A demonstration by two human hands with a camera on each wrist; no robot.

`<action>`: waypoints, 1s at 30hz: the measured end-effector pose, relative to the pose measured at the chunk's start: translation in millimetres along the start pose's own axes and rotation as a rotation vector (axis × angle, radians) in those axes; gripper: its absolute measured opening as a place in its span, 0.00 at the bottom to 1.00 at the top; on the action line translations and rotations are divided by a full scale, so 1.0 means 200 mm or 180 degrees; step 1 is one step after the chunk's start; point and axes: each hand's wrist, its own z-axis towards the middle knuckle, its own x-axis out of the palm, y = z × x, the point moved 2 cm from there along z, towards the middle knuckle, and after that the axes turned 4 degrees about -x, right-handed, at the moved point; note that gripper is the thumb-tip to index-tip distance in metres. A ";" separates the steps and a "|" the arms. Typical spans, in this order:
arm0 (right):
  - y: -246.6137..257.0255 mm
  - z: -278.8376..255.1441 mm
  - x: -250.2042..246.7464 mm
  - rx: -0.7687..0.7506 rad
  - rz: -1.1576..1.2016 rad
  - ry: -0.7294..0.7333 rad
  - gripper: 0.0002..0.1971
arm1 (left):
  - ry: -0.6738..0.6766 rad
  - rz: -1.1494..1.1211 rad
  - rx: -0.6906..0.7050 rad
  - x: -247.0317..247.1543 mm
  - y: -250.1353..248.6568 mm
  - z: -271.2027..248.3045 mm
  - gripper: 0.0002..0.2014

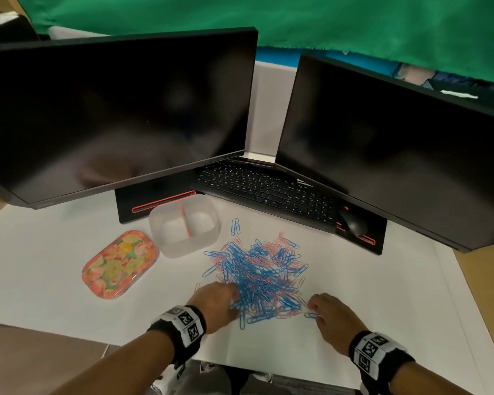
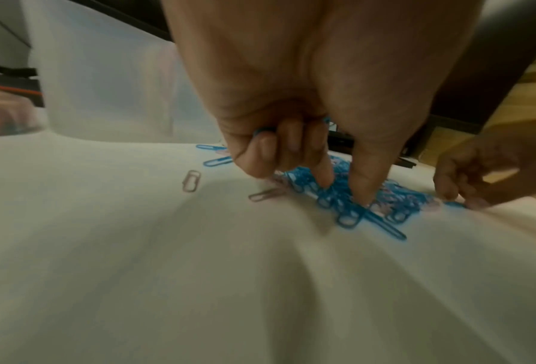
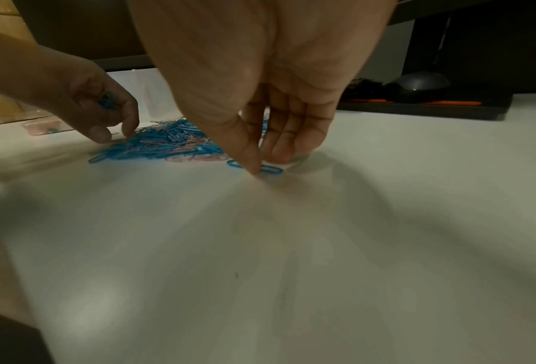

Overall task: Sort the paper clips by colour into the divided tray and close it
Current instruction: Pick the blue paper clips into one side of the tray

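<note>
A mixed pile of blue and pink paper clips lies on the white sheet. My left hand is at the pile's left edge. Its curled fingers keep a few blue clips against the palm, while thumb and forefinger reach down onto blue clips at the pile's rim. At the pile's right edge my right hand pinches a single blue clip lying flat on the sheet, thumb in front and fingertips behind. The translucent divided tray stands open behind the pile, and both compartments look bare. Its floral lid lies to the left.
A keyboard and mouse sit behind the pile, under two dark monitors. Stray clips lie left of my left hand. The white sheet covers the desk, and its near edge is close to my wrists.
</note>
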 end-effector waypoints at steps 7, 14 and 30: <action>-0.01 0.01 -0.01 0.0189 0.0102 0.0089 0.12 | -0.0163 0.0038 -0.0104 0.00 0.00 0.05 0.03; -0.02 0.02 0.00 0.0119 0.0159 0.0074 0.11 | -0.0236 -0.0297 -0.0087 -0.08 0.04 0.06 0.05; 0.20 0.20 -0.21 -0.0072 0.1077 -0.0317 0.08 | -0.0634 -0.1368 -0.0155 -0.28 0.08 0.02 0.13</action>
